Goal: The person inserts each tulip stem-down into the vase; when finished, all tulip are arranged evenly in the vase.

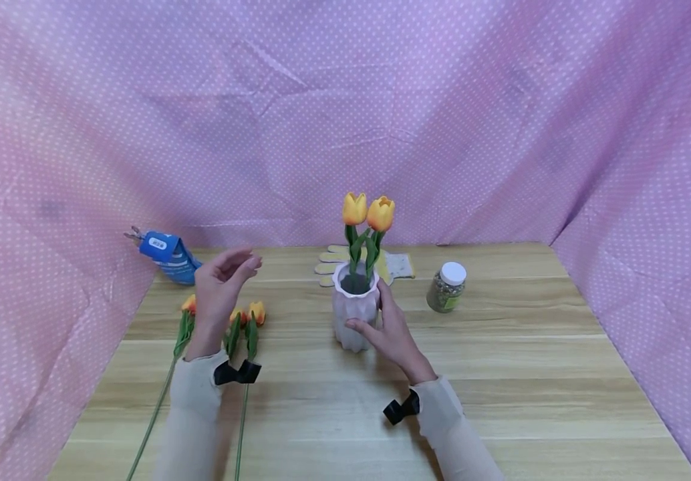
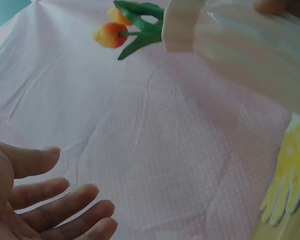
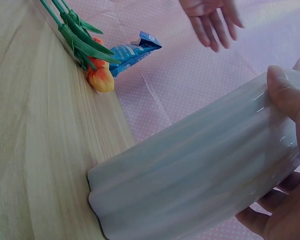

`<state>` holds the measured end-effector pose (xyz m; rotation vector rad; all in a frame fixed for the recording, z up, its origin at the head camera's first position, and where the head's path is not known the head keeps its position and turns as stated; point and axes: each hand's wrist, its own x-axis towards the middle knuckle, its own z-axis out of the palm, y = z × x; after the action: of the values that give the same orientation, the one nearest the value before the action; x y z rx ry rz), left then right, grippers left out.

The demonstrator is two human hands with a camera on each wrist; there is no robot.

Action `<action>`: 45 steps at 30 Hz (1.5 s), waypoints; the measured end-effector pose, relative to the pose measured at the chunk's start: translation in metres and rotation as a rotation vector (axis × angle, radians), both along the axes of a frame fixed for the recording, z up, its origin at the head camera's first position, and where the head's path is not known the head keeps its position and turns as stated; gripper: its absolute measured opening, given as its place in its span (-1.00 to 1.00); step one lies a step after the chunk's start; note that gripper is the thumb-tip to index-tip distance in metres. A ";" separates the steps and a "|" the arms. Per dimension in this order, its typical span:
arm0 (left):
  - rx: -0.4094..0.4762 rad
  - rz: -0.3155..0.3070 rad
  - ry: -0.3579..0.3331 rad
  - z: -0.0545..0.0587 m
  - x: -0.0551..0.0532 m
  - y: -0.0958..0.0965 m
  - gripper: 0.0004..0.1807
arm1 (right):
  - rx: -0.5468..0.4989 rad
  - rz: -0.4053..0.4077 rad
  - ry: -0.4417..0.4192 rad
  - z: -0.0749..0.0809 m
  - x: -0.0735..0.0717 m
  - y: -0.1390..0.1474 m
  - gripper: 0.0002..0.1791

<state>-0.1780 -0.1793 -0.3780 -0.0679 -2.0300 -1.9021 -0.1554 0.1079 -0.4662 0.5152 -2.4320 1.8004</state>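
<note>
A white ribbed vase (image 1: 354, 321) stands upright on the wooden table, with two yellow-orange tulips (image 1: 367, 212) rising out of its mouth. My right hand (image 1: 389, 331) grips the vase from its right side, thumb across the front and fingers around the far side, as the right wrist view also shows. Raised to the left of the vase, my left hand (image 1: 222, 280) holds nothing; its fingers (image 2: 65, 212) are spread and loosely bent in the left wrist view. Beneath and beside the left forearm lie several more tulips (image 1: 252, 327) with long green stems, partly hidden by it.
At the back left leans a blue bag (image 1: 171, 257) with a metal-tipped tool poking out. A yellow and white work glove (image 1: 402, 265) lies behind the vase. To the right stands a jar (image 1: 446, 288) with a white lid. Pink dotted cloth (image 1: 345, 120) hangs around the table.
</note>
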 end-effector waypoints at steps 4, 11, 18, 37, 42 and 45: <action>-0.073 0.046 -0.138 -0.011 0.008 -0.014 -0.78 | 0.002 0.001 0.002 0.000 0.000 0.000 0.07; -0.157 0.081 -0.352 -0.035 0.025 -0.032 -0.63 | 0.011 0.008 -0.005 0.000 -0.001 -0.001 0.06; -0.291 0.073 -0.462 -0.057 0.041 -0.042 -0.59 | 0.001 0.012 -0.009 0.000 -0.002 0.000 0.06; -0.522 0.061 -0.517 -0.092 0.085 -0.034 -0.59 | 0.015 -0.002 -0.005 -0.002 -0.002 0.000 0.05; -0.523 0.033 -0.531 -0.096 0.091 -0.031 -0.57 | 0.018 -0.003 -0.005 -0.002 -0.001 0.000 0.05; -0.549 0.032 -0.516 -0.098 0.094 -0.030 -0.59 | 0.019 -0.007 -0.006 -0.003 -0.001 0.001 0.05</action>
<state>-0.0843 -0.2094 -0.4760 0.3490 -2.8246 -1.3807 -0.1566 0.1085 -0.4689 0.5030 -2.4538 1.7813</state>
